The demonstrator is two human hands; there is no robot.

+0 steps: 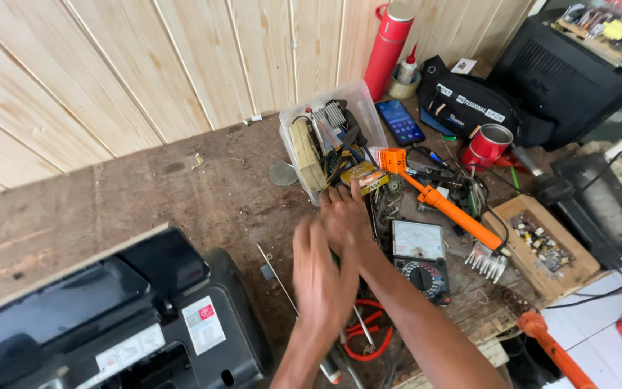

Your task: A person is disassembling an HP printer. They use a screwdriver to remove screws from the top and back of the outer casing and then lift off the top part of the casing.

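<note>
While the left hand (319, 277) blurs open-palmed over the counter (203, 187), holding nothing, the right hand (345, 216) beyond it stretches flat-fingered, its grip unclear, fingertips at the small yellow box (363, 176) beside the clear plastic bin (332, 137) of parts.

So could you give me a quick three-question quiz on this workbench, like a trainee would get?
1. True or false: the red flask lies flat on the bench.
2. Which thing sits just right of the person's hands? A) multimeter B) phone C) red cup
3. Fill in: the clear tub of parts stands against the ____ wall.

Key
1. False: it stands upright by the wall.
2. A. The left hand and right hand are blurred, overlapping beside it.
3. Wooden.
</note>
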